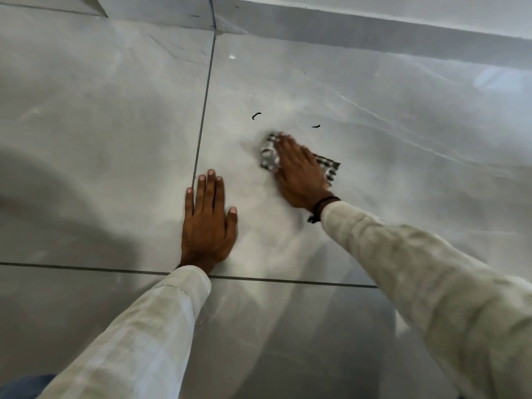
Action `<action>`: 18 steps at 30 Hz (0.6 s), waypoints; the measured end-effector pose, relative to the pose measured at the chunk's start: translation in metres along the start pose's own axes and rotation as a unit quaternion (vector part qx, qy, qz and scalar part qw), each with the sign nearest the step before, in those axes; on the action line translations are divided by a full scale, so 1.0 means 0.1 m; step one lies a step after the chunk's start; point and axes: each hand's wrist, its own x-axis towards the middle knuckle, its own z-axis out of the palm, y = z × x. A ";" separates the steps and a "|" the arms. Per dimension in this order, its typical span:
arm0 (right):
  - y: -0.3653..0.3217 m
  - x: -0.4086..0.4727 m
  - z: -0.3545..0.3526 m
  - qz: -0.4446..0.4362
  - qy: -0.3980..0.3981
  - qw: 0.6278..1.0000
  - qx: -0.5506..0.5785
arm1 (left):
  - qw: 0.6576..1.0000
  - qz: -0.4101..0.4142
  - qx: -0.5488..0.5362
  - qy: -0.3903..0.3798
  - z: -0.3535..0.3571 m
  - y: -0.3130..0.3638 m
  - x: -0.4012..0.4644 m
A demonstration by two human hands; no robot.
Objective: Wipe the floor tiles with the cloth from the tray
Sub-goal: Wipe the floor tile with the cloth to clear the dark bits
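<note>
Large glossy floor tiles (374, 110) of pale grey, marble-veined stone fill nearly the whole frame, split by thin dark grout lines (205, 102); a matching skirting band (374, 30) runs across the top of the frame below a white wall. The polished surface throws back soft, blurred reflections.

2 arms in loose, off-white woven sleeves (431, 269) reach up from the bottom of the frame. The left hand (207, 223), at centre, lies flat and spread on the tile with nothing under it, apparently as a brace. The right hand (299, 171), just right of centre, presses palm-down with straight fingers on the cloth (269, 156), pinning it to the floor rather than clutching it. The cloth is small, soft and crumpled, checked in dark and white, and shows on both sides of the hand. A dark band (319, 208) circles that wrist.

Wiping looks well under way: the cloth is already on the floor, and no tray is in view. 2 small dark curved marks (256, 116) sit just above the cloth, seemingly not yet wiped. How much floor is done cannot be told.
</note>
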 end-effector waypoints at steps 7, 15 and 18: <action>0.55 -0.17 -0.05 0.019 0.014 0.999 0.031 | 1.000 0.000 -0.005 0.000 0.02 -0.01 0.00; 0.39 0.43 -0.12 0.106 0.023 0.994 0.017 | 1.000 -0.001 -0.004 -0.004 0.06 -0.03 0.01; 0.59 0.05 -0.12 -0.009 -0.005 1.000 -0.008 | 1.000 -0.004 -0.006 -0.006 0.04 -0.02 0.00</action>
